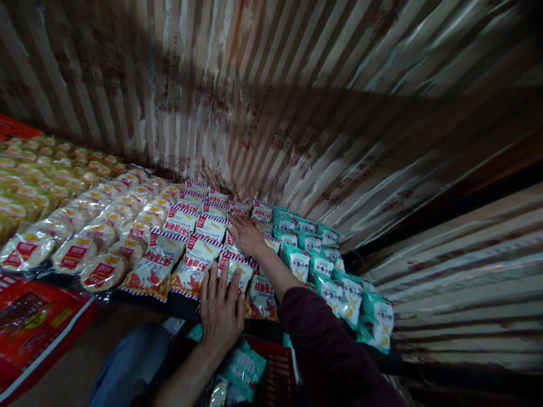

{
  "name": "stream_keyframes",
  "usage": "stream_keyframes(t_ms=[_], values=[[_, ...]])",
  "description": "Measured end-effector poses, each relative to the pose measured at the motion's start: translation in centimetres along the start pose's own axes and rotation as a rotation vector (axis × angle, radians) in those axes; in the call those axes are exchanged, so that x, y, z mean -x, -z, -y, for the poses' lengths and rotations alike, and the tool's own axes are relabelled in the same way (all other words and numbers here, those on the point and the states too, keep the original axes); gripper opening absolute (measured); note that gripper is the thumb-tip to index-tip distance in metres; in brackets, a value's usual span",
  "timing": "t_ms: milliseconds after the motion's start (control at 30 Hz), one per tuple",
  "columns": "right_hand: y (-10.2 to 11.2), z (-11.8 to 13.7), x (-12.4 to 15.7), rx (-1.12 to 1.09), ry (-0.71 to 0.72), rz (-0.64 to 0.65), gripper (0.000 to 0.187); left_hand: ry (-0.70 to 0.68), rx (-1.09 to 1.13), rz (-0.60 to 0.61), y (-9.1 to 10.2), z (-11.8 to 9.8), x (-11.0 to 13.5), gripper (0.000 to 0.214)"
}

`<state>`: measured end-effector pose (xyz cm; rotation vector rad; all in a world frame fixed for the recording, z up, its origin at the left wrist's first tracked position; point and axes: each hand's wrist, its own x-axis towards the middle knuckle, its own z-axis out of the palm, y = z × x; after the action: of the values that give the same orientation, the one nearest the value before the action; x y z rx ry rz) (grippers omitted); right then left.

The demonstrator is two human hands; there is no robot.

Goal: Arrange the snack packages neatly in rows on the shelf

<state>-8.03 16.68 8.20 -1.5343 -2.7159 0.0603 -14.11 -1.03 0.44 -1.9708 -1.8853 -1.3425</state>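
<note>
My left hand [221, 308] lies flat with fingers stretched out over the front row of white snack bags [195, 263], which have red lettering and blue-red striped edges. My right hand [248, 234] reaches farther back, its spread fingers resting on bags of the same kind in the rear rows. Both palms face down, and neither hand grips anything that I can see. To the right of my right forearm stand rows of teal snack bags [314, 263] with white label areas.
Round wrapped crackers [104, 271] fill the shelf on the left, with yellow packs [38, 175] beyond. A red package [38, 328] is at lower left. More teal bags [244, 370] lie below the shelf edge. A pleated striped sheet [263, 113] hangs behind.
</note>
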Motion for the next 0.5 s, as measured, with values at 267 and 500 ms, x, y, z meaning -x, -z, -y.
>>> stream_keyframes(t_ms=[267,500], values=[[0.5,0.7,-1.4,-0.035,0.012,-0.004,0.053,0.004,0.014,-0.032,0.1,-0.1,-0.1,0.049],[1.2,3.1,-6.4,-0.081,0.054,0.068,0.056,-0.003,0.002,-0.071,0.1,0.2,-0.5,0.047]])
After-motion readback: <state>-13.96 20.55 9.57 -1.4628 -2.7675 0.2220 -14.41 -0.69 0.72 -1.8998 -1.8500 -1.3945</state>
